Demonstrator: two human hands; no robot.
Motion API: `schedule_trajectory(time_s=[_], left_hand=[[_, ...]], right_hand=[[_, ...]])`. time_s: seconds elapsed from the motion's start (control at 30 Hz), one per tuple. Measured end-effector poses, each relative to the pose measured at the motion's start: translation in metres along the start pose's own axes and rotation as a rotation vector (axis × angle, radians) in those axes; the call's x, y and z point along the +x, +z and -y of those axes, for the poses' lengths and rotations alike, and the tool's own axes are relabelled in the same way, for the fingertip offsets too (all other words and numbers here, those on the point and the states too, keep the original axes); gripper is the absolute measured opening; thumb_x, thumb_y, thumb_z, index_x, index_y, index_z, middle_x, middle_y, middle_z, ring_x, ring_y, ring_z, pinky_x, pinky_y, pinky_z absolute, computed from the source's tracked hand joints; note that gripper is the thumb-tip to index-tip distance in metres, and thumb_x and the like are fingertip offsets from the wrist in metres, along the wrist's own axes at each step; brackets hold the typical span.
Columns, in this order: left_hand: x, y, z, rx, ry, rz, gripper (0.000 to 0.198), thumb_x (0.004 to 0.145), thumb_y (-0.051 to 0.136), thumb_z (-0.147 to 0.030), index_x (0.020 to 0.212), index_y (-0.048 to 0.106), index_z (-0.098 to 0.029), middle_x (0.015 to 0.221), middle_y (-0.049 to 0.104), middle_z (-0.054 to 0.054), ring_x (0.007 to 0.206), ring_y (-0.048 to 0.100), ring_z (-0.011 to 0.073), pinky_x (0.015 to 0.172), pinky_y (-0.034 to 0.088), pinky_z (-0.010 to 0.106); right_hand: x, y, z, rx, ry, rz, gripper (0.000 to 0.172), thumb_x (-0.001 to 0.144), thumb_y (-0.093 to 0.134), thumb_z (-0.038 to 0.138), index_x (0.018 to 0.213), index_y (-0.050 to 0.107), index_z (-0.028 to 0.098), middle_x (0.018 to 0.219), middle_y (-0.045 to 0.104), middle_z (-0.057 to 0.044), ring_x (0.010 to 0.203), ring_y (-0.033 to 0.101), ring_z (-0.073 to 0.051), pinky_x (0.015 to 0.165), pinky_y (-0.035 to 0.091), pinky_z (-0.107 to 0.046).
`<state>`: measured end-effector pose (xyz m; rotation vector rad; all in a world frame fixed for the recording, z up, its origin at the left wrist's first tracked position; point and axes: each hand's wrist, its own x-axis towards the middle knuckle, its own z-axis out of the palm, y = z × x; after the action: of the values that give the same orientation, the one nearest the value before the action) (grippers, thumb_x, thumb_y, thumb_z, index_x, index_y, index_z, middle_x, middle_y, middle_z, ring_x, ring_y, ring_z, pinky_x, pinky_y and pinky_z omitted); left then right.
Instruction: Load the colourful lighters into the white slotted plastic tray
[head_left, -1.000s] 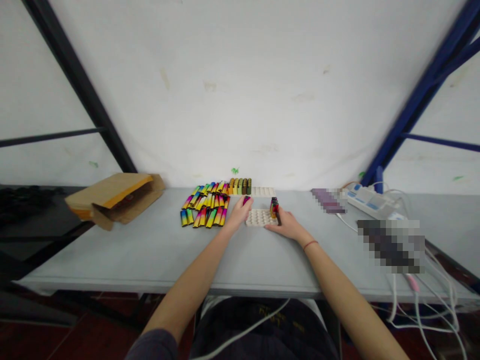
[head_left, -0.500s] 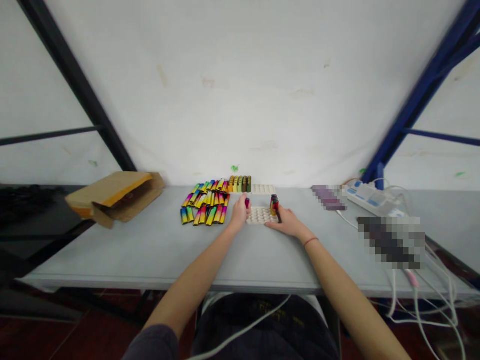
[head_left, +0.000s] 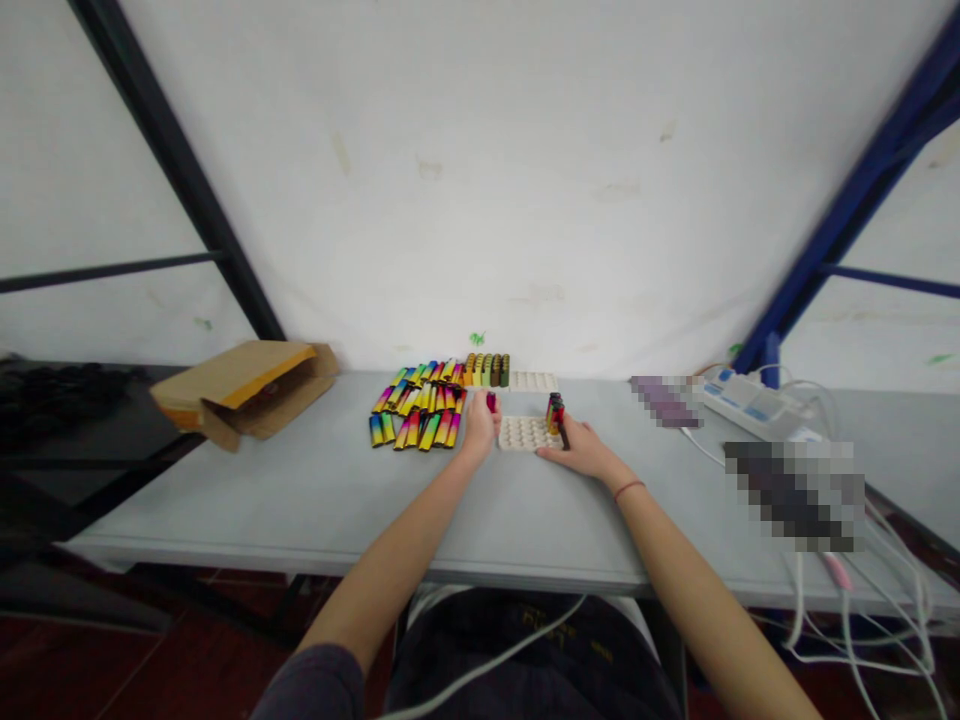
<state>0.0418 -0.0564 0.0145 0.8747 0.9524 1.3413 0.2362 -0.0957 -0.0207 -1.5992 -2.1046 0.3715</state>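
Note:
My left hand [head_left: 480, 425] is closed round a small shiny casing [head_left: 491, 402], its purple-red end showing above the fingers, just left of a white tray [head_left: 517, 433] with rows of holes. At the tray's right end, several red and gold casings [head_left: 554, 412] stand upright in a line. My right hand [head_left: 583, 447] is beside them, its fingers bent round a dark casing [head_left: 565, 436] and its thumb near the tray's front edge. Left of the tray lie many loose rainbow-coloured casings [head_left: 409, 428] in rough rows.
Behind my hands a block of upright gold and dark casings [head_left: 487, 370] adjoins a second white tray [head_left: 534, 382]. An open cardboard box [head_left: 240, 385] lies at the left. To the right are a purple phone-like object [head_left: 666, 400], a power strip [head_left: 746, 403], a blurred-out object [head_left: 787, 495] and white cables.
The whole view has shifted a little, so everything appears slightly further right. My left hand is now a little further from the tray; the right hand keeps its place at the tray's right end.

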Motion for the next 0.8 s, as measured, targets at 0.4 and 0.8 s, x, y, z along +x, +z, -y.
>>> schedule_trajectory(time_s=[0.4,0.8], left_hand=[[-0.003,0.002,-0.003,-0.05,-0.028,-0.024,0.038,0.088,0.035,-0.042,0.056,0.033,-0.021,0.038,0.018,-0.009,0.03,0.013,0.0055,0.032,0.009,0.018],[-0.011,0.015,0.011,0.269,0.304,0.234,0.026,0.087,0.052,-0.043,0.1,0.045,-0.021,0.064,0.055,-0.006,0.05,0.05,0.0083,0.052,0.041,0.02]], right_hand=[[-0.001,0.001,-0.001,0.004,-0.01,0.002,0.065,0.08,0.065,0.046,0.132,0.044,0.013,0.124,0.062,-0.017,0.112,0.058,-0.031,0.101,0.037,-0.048],[-0.001,0.0,0.001,0.007,0.014,0.015,0.066,0.079,0.067,0.045,0.133,0.043,0.015,0.123,0.062,-0.016,0.114,0.058,-0.03,0.101,0.036,-0.047]])
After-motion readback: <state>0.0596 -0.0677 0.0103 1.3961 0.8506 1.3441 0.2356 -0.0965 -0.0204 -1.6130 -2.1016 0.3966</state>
